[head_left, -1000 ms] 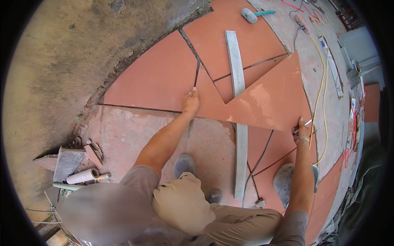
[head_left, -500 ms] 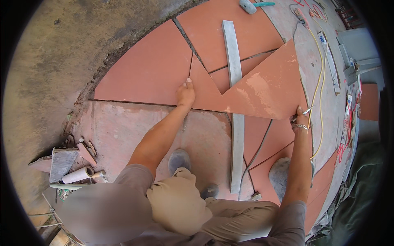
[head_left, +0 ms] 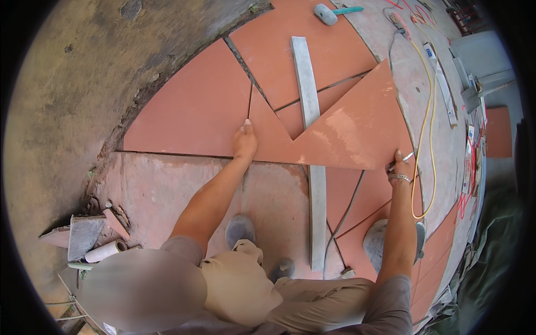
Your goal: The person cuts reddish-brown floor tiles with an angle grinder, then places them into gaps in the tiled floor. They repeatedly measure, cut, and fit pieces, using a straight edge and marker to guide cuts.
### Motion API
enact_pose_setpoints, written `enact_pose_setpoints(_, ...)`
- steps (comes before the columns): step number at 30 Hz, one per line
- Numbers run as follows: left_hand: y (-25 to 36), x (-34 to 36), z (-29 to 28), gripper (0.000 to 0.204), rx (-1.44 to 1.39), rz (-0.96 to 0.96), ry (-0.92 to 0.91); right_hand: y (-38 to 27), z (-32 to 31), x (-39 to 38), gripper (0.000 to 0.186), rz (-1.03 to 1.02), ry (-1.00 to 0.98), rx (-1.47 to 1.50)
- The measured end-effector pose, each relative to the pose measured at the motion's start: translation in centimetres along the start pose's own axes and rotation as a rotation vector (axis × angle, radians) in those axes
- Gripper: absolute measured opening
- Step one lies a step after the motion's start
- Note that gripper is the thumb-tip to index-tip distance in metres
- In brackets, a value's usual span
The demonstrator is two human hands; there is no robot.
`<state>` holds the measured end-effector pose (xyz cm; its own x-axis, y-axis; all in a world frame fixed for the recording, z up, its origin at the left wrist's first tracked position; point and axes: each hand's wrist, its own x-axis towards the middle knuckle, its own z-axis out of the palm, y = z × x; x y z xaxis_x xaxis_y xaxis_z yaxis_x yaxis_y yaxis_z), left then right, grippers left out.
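Note:
A reddish-orange tile (head_left: 340, 134) with a deep V-shaped notch lies across a grey metal bar (head_left: 317, 218), which passes beneath it. My left hand (head_left: 244, 142) is closed on the tile's left end, thumb on top near the seam with a large neighbouring tile (head_left: 184, 106). At its lower right corner, my right hand (head_left: 397, 166) grips the edge. Out of the right hand's fingers sticks a thin white stick (head_left: 408, 156) that looks like a cigarette. The fingers under the tile are hidden.
A rubber mallet (head_left: 326, 15) with a teal handle rests on the far tile. A yellow cord (head_left: 432, 120) loops on the right beside a long level-like bar (head_left: 445, 92). Broken slabs (head_left: 85, 239) and a white roll (head_left: 106, 250) lie at left. My shoes (head_left: 240, 231) stand near the bar.
The whole view has shifted slightly, with things now lower and further left in it. Both hands keep their hold on the notched tile, which has hardly moved against the bar.

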<state>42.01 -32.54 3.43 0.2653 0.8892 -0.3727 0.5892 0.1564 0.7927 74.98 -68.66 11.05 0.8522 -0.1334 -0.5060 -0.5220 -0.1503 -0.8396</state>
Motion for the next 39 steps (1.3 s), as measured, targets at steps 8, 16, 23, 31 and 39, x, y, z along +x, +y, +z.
enact_pose_setpoints(8,-0.6,0.4,0.0,0.064,-0.022,-0.030,-0.035,0.6,-0.5,-0.5,0.024,-0.026,-0.038,-0.070)
enact_pose_setpoints(16,-0.3,0.0,0.0,0.064,-0.096,-0.053,-0.046,1.3,-0.6,0.1,0.021,-0.012,-0.009,-0.058)
enact_pose_setpoints(23,-0.6,0.3,0.0,0.064,-0.031,-0.044,-0.012,1.9,-0.6,0.5,0.020,0.006,-0.051,-0.034)
enact_pose_setpoints(31,-0.7,-0.7,-1.4,0.061,-0.168,-0.059,-0.044,0.7,-1.6,-0.8,0.019,0.011,-0.078,-0.027)
enact_pose_setpoints(39,-1.0,-5.6,-12.9,0.057,-0.278,0.089,0.062,0.7,-2.5,-7.4,0.025,0.065,-0.332,-0.106)
